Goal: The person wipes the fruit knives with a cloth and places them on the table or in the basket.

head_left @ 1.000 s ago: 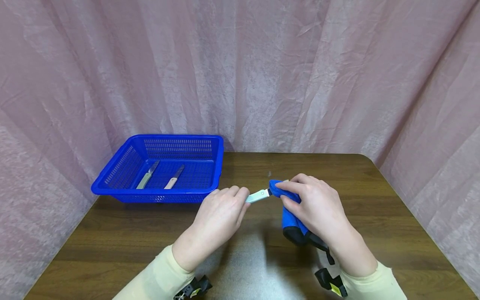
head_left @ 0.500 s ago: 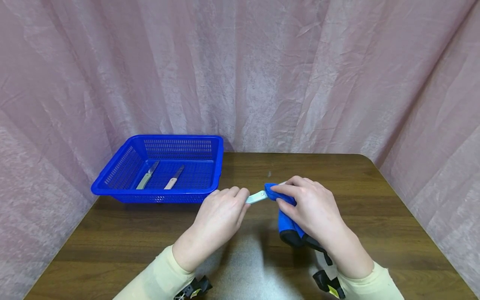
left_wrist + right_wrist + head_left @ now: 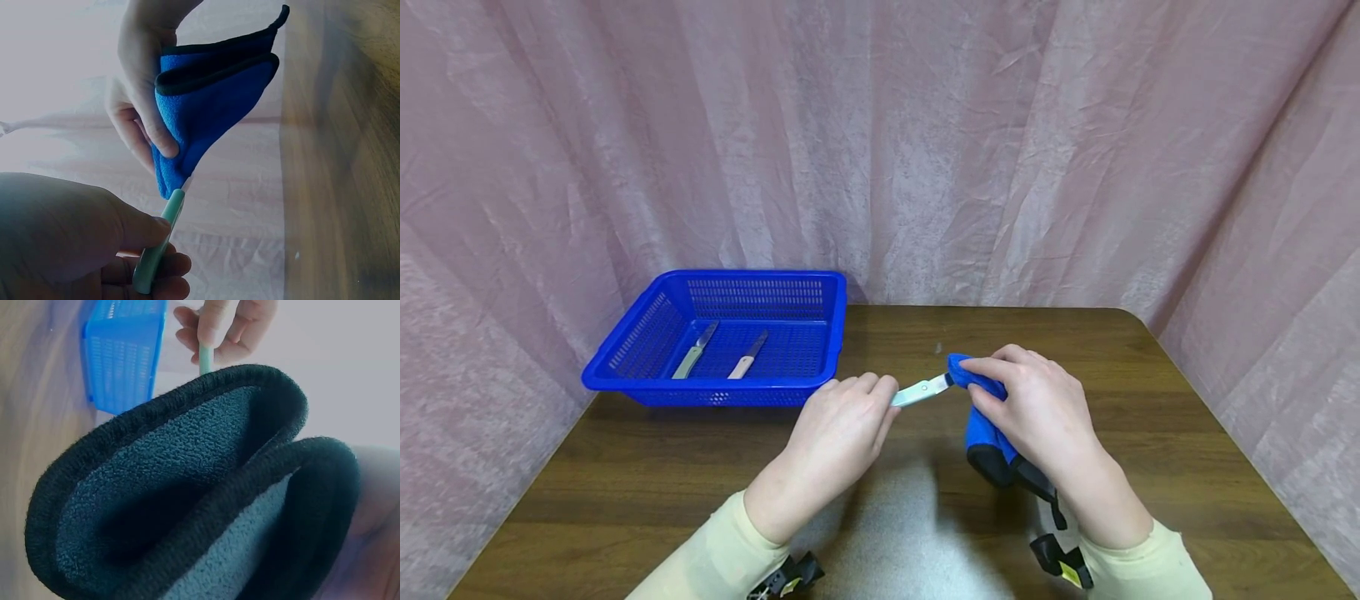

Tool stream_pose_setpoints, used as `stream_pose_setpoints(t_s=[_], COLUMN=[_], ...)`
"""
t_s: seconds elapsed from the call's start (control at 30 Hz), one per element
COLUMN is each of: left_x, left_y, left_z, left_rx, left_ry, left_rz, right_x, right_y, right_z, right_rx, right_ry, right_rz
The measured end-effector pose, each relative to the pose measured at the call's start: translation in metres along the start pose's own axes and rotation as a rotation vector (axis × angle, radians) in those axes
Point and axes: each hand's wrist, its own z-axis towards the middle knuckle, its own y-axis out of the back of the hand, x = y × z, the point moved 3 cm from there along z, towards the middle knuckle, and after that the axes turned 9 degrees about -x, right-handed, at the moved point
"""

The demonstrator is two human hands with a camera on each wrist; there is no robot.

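Observation:
My left hand grips the pale green handle of a knife, seen also in the left wrist view as a mint handle. The blade points right, and most of it is hidden in a folded blue cloth with black edging. With thumb and fingers my right hand pinches the cloth around the blade, a short bright stretch of which shows beside the handle. Both are held above the table. In the right wrist view the cloth's folds fill the foreground, hanging down from the hand.
A blue plastic basket stands at the back left of the wooden table. Inside lie a knife with a green handle and one with a cream handle. A pink curtain hangs behind the table.
My right hand and the cloth first slid left toward the knife's handle, then back right along the blade, baring a little of it. The left hand has stayed in place.

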Motion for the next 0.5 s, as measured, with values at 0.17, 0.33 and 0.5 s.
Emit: stream_pose_setpoints(t_s=[0.17, 0.33, 0.5], left_x=[0.0, -0.001, -0.001], left_y=[0.0, 0.0, 0.0], left_z=[0.0, 0.0, 0.0], left_rx=[-0.003, -0.005, -0.004], left_ry=[-0.001, 0.0, 0.001], left_rz=[-0.005, -0.01, -0.01], right_x=[-0.005, -0.01, -0.013], right_y=[0.003, 0.006, 0.007], right_z=[0.002, 0.003, 0.004], right_rx=[0.01, 0.002, 0.0], right_ry=[-0.039, -0.076, -0.094], right_rz=[-0.009, -0.021, -0.021])
